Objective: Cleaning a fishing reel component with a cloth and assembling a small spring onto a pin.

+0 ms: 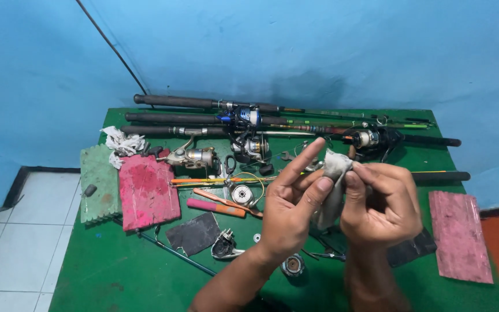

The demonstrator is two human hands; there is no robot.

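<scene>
Nearest the camera, two bare forearms rise from the lower edge of the frame over a green table [116, 271], and the hands meet at centre right. Both hands pinch a small, crumpled grey-white cloth [333, 179]: the left hand [290, 211] presses it with thumb and bent fingers while its index finger points straight up, and the right hand [379, 202] curls its fingers closed around the cloth's upper end. The hands and cloth hide part of the table behind them.

Just below the left wrist sits a small round metal reel part [293, 264], and to its left lie a reel body piece [224, 245] and a dark flat sheet [194, 232]. A thin dark rod section [174, 253] runs diagonally past them.

At lower right lies a pink ridged foam block [460, 236]. Left of centre sit a second pink foam block [147, 193], stained and scuffed, and a green foam block [99, 184] with a toothed edge. Between the foam and the hands lie an orange-handled tool [223, 202], a round spool [242, 193] and scissors [229, 167].

Farther back, a silver spinning reel [194, 156] and crumpled white paper [121, 143] sit at upper left of the table. Along the far edge, several fishing rods [203, 117] with dark handles lie side by side, reels mounted, against a blue wall [319, 46].
</scene>
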